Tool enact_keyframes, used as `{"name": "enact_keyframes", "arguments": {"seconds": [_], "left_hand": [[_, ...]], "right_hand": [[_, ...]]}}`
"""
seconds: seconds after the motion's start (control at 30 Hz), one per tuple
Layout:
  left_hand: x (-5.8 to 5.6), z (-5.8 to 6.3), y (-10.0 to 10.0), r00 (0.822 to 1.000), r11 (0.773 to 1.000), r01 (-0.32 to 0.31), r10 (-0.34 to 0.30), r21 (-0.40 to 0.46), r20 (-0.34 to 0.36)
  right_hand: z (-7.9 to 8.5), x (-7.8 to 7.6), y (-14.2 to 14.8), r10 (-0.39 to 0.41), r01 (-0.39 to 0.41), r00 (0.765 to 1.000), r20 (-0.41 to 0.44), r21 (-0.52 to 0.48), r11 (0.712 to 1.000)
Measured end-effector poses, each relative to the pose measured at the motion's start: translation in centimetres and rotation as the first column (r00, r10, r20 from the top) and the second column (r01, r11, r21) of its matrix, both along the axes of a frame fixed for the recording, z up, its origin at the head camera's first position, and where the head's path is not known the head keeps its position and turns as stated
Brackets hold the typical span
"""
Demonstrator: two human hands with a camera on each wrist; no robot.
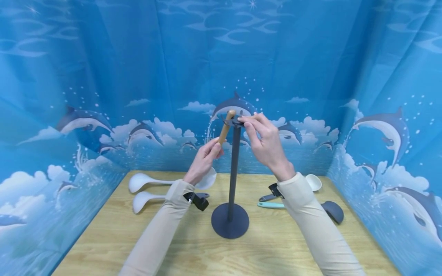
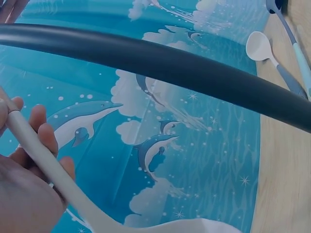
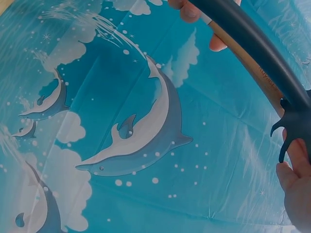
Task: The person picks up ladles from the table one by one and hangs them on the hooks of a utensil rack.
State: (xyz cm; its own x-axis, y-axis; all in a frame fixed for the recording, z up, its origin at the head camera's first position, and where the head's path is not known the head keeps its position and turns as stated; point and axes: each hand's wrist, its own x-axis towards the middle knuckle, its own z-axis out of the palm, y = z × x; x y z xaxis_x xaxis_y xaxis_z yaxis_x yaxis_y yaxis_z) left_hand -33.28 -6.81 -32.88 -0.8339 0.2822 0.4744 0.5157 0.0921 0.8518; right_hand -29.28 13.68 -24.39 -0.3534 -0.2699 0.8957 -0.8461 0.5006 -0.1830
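My left hand grips a white kitchen utensil around its shaft, below the wooden handle. That handle points up and leans against the hooked top of a dark utensil stand. Below the hand hangs the utensil's broad white head, partly hidden by the wrist. My right hand pinches the edge of the hooked top between thumb and fingers. In the right wrist view, the curved hooks show right at those fingertips, with the wooden handle running beside the pole.
Two white ladles lie on the table's left. Right of the stand lie a white spoon with a grey handle and a dark ladle with a mint handle. The round base rests mid-table. Dolphin-print curtains enclose three sides.
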Motion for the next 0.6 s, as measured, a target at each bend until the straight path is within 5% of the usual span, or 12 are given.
{"name": "enact_keyframes", "arguments": {"seconds": [0.13, 0.37, 0.6], "left_hand": [[0.0, -0.3, 0.2, 1.000, 1.000, 0.011, -0.012, 0.007, 0.018], [2.7, 1.9, 0.6, 0.998, 1.000, 0.022, -0.022, -0.002, 0.052], [1.8, 0.8, 0.7, 1.000, 0.998, 0.003, -0.003, -0.060, -0.001]], "right_hand": [[0.0, 0.0, -0.1, 0.015, -0.015, 1.000, 0.000, -0.007, 1.000], [0.1, 0.0, -0.1, 0.018, -0.018, 1.000, -0.004, -0.010, 1.000], [0.0, 0.0, 0.0, 0.017, -0.017, 1.000, 0.002, -0.005, 1.000]]}}
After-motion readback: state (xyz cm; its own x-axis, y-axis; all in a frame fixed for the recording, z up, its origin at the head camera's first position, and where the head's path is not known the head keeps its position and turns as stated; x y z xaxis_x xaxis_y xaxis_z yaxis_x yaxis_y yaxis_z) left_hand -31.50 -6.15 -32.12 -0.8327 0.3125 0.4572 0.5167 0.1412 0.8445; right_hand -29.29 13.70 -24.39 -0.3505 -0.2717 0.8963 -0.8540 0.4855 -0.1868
